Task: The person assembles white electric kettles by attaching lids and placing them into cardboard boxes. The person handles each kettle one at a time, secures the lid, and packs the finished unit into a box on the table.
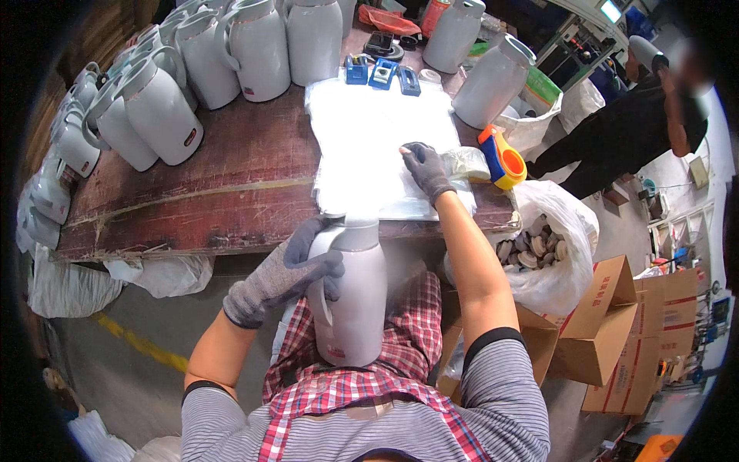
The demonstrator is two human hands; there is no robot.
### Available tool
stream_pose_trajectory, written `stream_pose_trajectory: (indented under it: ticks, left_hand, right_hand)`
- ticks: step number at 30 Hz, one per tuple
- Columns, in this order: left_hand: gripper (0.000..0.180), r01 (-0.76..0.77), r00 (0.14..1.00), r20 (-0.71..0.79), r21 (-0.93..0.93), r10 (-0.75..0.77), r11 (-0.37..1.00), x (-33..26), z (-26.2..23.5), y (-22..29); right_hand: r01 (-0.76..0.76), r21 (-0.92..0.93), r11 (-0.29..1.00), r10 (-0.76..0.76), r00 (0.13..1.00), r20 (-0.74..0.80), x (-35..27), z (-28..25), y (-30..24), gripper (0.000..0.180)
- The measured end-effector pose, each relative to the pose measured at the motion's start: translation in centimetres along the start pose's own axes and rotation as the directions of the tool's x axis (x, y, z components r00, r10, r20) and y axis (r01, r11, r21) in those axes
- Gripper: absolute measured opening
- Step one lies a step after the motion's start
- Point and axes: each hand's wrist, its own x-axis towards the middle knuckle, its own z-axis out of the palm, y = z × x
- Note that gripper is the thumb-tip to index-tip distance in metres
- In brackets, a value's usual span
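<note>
My left hand (296, 269), in a grey knitted glove, is closed around the handle of a light grey vacuum jug (358, 304). The jug stands upright against my lap, over a red plaid apron (416, 323). Its top overlaps the near edge of a stack of clear-white plastic bags (369, 146) on the table. Over the right side of that stack is my right hand (428, 171), also gloved, with its fingers curled together. Whatever lies between those fingertips is too small to make out.
Several grey jugs (262, 54) crowd the table's left; another jug (494, 81) stands right. An orange-yellow tape dispenser (504, 158) is beside the bags, with small blue dispensers (382, 75) behind. A sack of round lids (566, 277) and cardboard boxes (593, 339) stand right. A person (631, 123) works nearby.
</note>
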Motion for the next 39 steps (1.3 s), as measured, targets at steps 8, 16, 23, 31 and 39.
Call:
stream_pose_trajectory:
  ticks: [8,16,23,31,39]
  left_hand:
    - [0.065,-0.174,0.980,-0.096,0.039,0.177,0.984,10.7,-4.0,0.0]
    - [0.062,-0.273,0.854,-0.404,0.190,0.329,0.943,16.9,-3.2,-2.1]
    - [0.092,-0.214,0.614,-0.378,0.766,0.693,0.607,15.1,-4.7,-4.5]
    - [0.032,-0.196,0.566,-0.359,0.816,0.742,0.544,17.5,-3.7,-2.6]
    - [0.024,-0.195,0.719,-0.459,0.588,0.522,0.785,17.4,-5.0,-4.5]
  right_hand:
    - [-0.115,0.560,0.820,0.072,0.993,0.097,-1.3,0.3,-6.2,0.038]
    - [-0.087,0.752,0.654,0.263,0.957,-0.118,-2.1,1.6,-7.0,0.029]
    - [-0.056,0.803,0.593,0.219,0.971,-0.094,-3.0,2.5,-8.0,0.031]
    - [-0.037,0.754,0.656,0.110,0.993,-0.046,-2.9,3.4,-9.2,0.037]
    - [-0.032,0.760,0.649,0.284,0.937,-0.204,-2.0,4.3,-7.4,0.029]
